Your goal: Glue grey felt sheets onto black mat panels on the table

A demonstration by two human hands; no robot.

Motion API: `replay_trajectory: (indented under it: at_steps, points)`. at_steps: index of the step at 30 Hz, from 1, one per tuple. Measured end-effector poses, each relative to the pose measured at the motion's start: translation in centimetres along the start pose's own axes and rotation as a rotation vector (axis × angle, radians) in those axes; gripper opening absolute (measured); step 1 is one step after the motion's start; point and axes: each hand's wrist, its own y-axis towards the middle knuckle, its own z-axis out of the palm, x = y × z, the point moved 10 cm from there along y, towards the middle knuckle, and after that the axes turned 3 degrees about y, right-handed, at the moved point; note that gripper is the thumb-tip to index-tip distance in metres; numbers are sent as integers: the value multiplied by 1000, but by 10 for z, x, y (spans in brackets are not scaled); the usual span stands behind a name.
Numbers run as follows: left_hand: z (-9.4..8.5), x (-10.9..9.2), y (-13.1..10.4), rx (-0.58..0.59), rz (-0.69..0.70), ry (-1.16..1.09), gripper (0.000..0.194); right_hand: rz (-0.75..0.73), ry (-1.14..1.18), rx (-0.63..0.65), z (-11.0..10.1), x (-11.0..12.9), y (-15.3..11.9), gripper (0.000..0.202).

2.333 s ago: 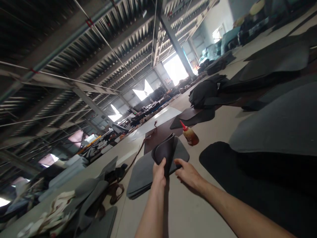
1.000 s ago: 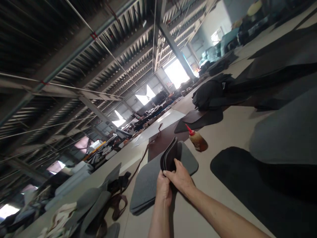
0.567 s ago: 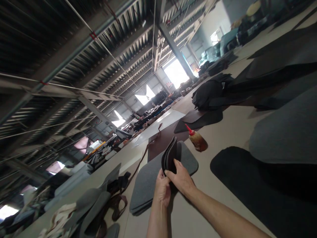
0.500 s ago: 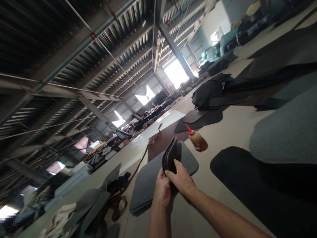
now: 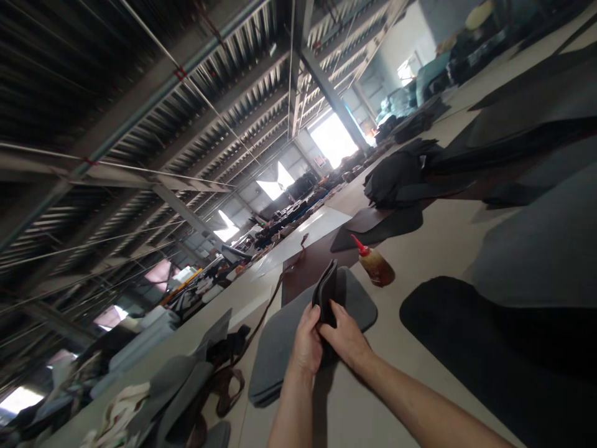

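Centrally, left hand and right hand together pinched a folded dark leather piece above a grey pad, glue bottle nearby.

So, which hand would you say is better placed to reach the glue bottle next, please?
Right hand, probably: the bottle lies on its side of the folded piece, while the left hand grips farther away.

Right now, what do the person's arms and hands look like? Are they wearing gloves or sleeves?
No gloves and no sleeves in view. The left hand and right hand are both bare, and so are the forearms all the way to the picture's bottom edge. No watch, ring or bracelet can be seen.
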Motion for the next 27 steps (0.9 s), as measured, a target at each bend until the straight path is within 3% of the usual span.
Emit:
replay_trajectory:
  at_steps: [6,11,18,27]
  points:
    - [-5,3,2,-54,-8,-1,42,44,66,41,-4,2,0,65]
    - [-10,0,0,-108,32,-16,27,85,98,19,-8,2,-1,65]
    - [-4,-3,-2,-81,83,0,24,103,105,-2,-11,3,-1,57]
    - [-8,6,0,-129,-13,-41,28,77,122,17,-11,4,1,48]
